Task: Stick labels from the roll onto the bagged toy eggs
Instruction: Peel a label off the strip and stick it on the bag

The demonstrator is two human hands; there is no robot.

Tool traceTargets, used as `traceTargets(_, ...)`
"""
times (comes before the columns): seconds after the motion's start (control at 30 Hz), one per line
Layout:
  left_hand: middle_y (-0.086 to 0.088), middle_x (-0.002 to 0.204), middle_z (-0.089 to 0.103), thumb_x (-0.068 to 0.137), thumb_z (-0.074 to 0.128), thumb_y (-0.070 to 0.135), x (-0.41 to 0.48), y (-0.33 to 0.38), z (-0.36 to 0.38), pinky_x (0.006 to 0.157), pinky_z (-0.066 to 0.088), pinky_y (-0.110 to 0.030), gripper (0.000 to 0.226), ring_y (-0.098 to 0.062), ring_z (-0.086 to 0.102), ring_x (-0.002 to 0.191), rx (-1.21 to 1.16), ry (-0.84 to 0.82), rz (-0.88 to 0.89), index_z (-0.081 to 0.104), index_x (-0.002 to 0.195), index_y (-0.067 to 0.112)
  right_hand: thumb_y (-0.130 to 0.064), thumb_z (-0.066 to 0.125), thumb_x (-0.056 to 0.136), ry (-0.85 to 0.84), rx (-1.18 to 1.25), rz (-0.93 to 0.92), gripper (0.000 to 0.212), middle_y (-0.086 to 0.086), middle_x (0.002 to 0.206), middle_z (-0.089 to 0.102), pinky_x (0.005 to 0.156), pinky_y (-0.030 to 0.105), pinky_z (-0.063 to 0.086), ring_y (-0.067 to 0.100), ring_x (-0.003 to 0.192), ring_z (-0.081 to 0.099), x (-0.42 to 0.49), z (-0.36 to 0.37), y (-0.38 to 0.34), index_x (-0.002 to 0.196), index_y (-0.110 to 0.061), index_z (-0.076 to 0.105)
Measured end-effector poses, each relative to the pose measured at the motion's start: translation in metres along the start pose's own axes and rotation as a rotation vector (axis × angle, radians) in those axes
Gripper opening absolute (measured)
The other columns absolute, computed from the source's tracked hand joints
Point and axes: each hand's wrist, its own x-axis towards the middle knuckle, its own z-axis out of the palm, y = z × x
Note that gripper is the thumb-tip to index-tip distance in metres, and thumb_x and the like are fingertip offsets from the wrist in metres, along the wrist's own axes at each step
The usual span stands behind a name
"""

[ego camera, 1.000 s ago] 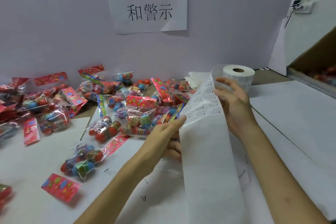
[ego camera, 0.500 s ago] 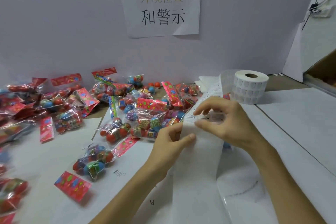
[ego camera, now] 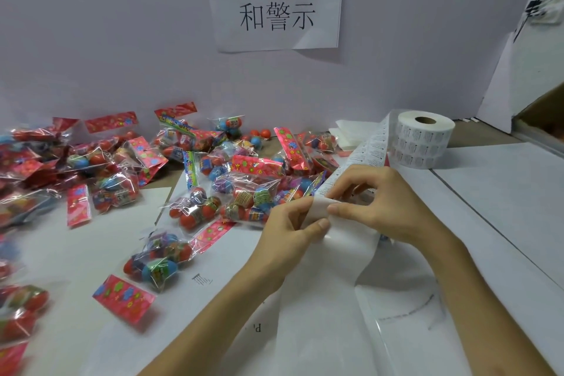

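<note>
A white label roll stands upright at the back right of the table. Its strip of printed labels runs down toward me and trails off as bare backing paper. My left hand grips the strip's left edge with the thumb on top. My right hand pinches the strip just beside it, thumb and fingers curled over the paper. Bagged toy eggs with red header cards lie heaped left of my hands; one bag lies apart, nearer me.
A lilac wall with a paper sign closes the back. White sheets cover the table. More egg bags sit at the left edge. Folded white paper lies behind the strip. A cardboard box is at far right.
My right hand came down from behind the raised strip onto its face and now pinches it close to my left hand. The strip has been lowered and bent between both hands.
</note>
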Motion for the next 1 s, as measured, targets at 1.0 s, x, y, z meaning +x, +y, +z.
traceTargets(1.0,-0.001,0.112,0.075,0.087,0.067,0.028,0.004,0.027,-0.017,0.071,0.055,-0.027,0.044,-0.016,0.068,0.094,-0.24,0.095,-0.024,0.07,0.129,0.014,-0.026,0.079,0.088,0.384,-0.067,-0.16,0.043,-0.02,0.098,0.063,0.064,0.01,0.05,0.006,0.075,0.068,0.007,0.057,0.008,0.126,-0.03,0.059)
